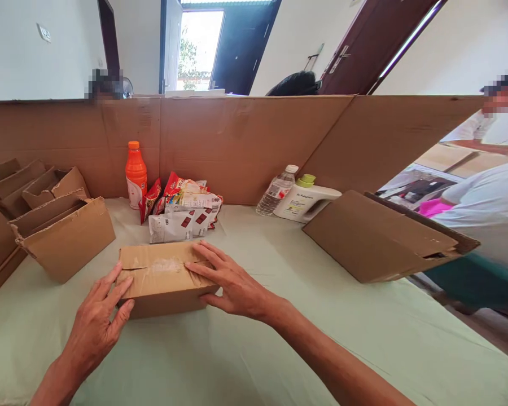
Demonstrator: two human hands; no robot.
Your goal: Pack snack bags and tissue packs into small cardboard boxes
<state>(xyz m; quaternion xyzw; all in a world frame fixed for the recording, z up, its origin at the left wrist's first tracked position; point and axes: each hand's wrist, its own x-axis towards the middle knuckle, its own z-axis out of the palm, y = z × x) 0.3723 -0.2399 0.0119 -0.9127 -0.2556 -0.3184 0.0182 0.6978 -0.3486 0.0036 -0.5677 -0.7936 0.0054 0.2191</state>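
Observation:
A small cardboard box [165, 307] lies on the green cloth in front of me, its top flaps folded down with a clear strip of tape across the middle. My left hand [99, 310] grips its left end, fingers on the top edge and thumb at the front face. On the right end, my right hand [232, 285] has its fingers over the top flaps and its thumb against the front side. Whatever is inside the box is hidden. Just behind it stand white pouches [178, 225] and red snack packets [186, 189].
An orange bottle [136, 177] stands by the packets. Further right are a clear water bottle [277, 192] and a white jug [300, 202]. Open cardboard boxes [74, 237] crowd the left; another box [376, 237] sits right. A cardboard wall [254, 146] closes the back. A person [495, 197] is at right.

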